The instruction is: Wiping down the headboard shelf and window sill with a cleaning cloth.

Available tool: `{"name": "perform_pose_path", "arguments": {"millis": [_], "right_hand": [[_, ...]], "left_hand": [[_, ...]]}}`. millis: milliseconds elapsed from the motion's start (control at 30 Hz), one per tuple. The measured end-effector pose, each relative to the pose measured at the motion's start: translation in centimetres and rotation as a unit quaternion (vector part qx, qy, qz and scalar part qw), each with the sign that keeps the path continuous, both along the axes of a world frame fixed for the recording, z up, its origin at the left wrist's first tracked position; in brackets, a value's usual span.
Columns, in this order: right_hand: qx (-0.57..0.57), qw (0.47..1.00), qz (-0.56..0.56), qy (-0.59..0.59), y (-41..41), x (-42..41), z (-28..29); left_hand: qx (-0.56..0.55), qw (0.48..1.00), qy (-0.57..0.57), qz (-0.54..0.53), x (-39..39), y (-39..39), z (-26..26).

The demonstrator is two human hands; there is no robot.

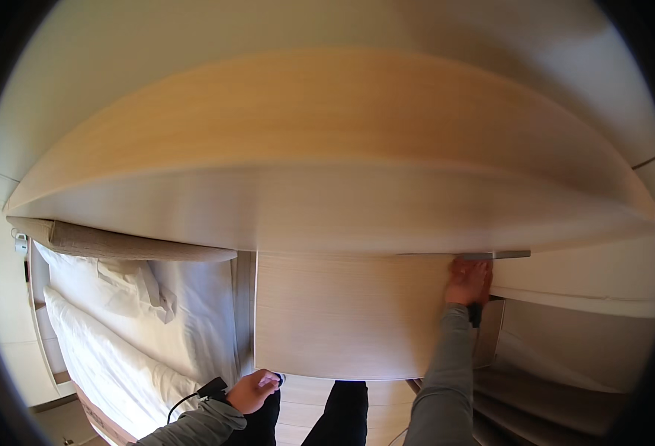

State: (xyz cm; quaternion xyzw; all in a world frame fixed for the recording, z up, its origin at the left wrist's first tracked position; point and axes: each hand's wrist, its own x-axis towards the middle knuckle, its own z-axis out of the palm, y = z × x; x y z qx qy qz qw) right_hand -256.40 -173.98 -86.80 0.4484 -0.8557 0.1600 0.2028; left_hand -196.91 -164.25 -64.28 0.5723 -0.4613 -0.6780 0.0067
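Observation:
A pale wood-grain panel (349, 318) with a thin light edge spans the middle, before my legs. My right hand (469, 281) reaches up to its far right corner, close beneath a flat grey metal strip (500, 255). The fingers there are blurred, and their tips meet the strip's underside. Whether they grip it cannot be made out. Near the panel's lower left corner is my left hand (253, 389), its fingers curled. Something small and dark with a pale rim shows at those fingertips; I cannot tell whether it is held.
On the left lies a bed with white bedding (137, 334) and a beige padded cushion (137, 242) at its head. A wide light wood board (327, 111) curves across above. Brown folds of fabric (545, 401) lie at lower right. A black cable (181, 402) runs to my left wrist.

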Motion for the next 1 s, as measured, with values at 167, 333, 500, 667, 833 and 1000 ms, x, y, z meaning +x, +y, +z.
{"name": "perform_pose_path", "arguments": {"millis": [167, 333, 500, 667, 833, 1000], "right_hand": [[-0.18, 0.908, 0.026, -0.379, -4.6, 17.9, -4.6], [0.191, 0.914, 0.196, -0.3, -7.4, 46.2, 5.9], [0.141, 0.851, 0.419, -0.283, -7.6, 47.5, 5.6], [0.124, 0.722, 0.637, -0.242, -3.4, 38.3, 5.2], [0.098, 0.831, 0.51, -0.202, 3.3, 17.9, 5.1], [0.057, 0.962, 0.24, -0.116, 14.0, -0.2, 5.9]], "left_hand": [[0.039, 0.998, 0.019, 0.051, 1.5, 0.3, 0.0], [0.017, 0.989, 0.005, 0.149, 5.6, 3.1, 0.2], [0.023, 0.989, -0.031, 0.144, 6.6, 2.5, 0.0], [0.03, 0.987, -0.028, 0.154, 6.4, 2.7, -1.6], [0.017, 0.997, -0.005, 0.078, -0.7, 0.6, -1.4], [0.035, 0.999, 0.016, 0.027, -6.2, -0.2, -1.6]]}}
